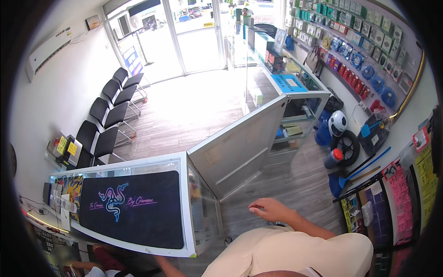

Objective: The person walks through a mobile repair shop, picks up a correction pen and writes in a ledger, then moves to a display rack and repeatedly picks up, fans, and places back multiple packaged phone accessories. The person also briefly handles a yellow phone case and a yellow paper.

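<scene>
black mat lies flat across the glass counter, presumably to shield its top, while my feed shows the right hand seemingly empty, fingers loosely open near the white panel, the hidden left hand's fingers i cannot tell.

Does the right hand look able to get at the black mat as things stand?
Probably yes, with a reach: the right hand looks empty and nothing covers the black mat. The white edge of the glass counter lies between them, so the hand would likely need to go over it.
</scene>
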{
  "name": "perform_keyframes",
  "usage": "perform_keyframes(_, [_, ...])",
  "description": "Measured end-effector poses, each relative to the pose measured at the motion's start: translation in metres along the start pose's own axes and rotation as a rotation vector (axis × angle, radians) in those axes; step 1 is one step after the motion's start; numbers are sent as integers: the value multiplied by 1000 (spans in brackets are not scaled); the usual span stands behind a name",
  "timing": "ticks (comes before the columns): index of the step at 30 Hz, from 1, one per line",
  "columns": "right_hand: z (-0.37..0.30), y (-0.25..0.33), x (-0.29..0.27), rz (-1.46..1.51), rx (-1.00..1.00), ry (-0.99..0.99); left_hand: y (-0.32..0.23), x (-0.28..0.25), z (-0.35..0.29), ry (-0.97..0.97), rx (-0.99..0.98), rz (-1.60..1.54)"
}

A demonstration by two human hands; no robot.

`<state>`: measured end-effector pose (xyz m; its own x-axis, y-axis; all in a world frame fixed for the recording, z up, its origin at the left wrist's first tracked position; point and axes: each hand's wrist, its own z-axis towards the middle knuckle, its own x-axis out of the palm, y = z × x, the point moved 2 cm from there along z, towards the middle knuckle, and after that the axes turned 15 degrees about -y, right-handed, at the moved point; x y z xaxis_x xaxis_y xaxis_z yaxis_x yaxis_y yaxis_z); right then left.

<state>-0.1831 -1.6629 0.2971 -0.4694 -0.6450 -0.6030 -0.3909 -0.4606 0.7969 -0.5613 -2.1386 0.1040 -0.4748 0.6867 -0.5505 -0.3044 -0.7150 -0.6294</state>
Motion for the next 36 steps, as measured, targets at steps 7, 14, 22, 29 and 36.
perform_keyframes(7, [23, -77, -71, 36, -201, 29, -58, -76, -176, -508, -746, -131])
perform_keyframes(14, [46, -154, -202, 42, -249, -95, -173, -24, -420, 9, -1039, 49])
perform_keyframes(22, [46, -190, -232, 113, -194, -4, -352, 82, -387, 750, -752, -292])
perform_keyframes(29, [2, -212, -244, 123, -30, -104, -618, 169, -349, 1349, -510, -839])
perform_keyframes(36, [-39, -287, -342, 260, 371, -372, -778, 225, -435, 1735, -121, -791])
